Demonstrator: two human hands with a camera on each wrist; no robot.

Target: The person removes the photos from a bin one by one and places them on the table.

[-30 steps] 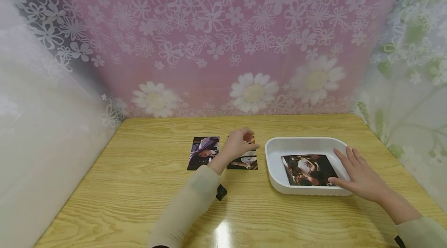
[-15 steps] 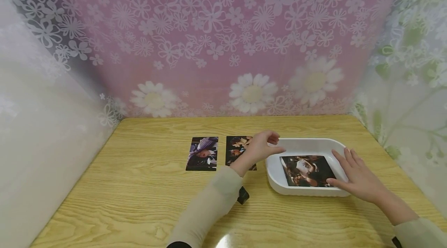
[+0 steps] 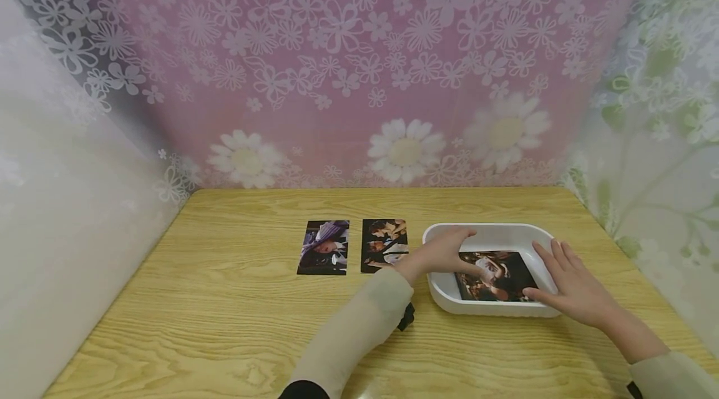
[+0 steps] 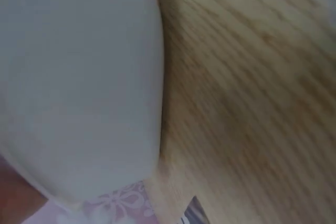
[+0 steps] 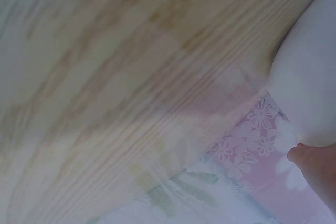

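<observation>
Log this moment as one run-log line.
left hand: reaching into white tray, on photo | right hand: flat on tray's right side | two photos on table

Left hand point(image 3: 444, 253) is out at about one o'clock, forearm in a pale sleeve running up from the bottom edge, wrist bent, fingers reaching forward and down, loosely extended. Right hand point(image 3: 567, 283) sits out at three o'clock, palm down, fingers straight and spread flat, thumb point(image 3: 535, 291) pointing inward. Right wrist comes in from four o'clock, sleeve at the corner.
</observation>
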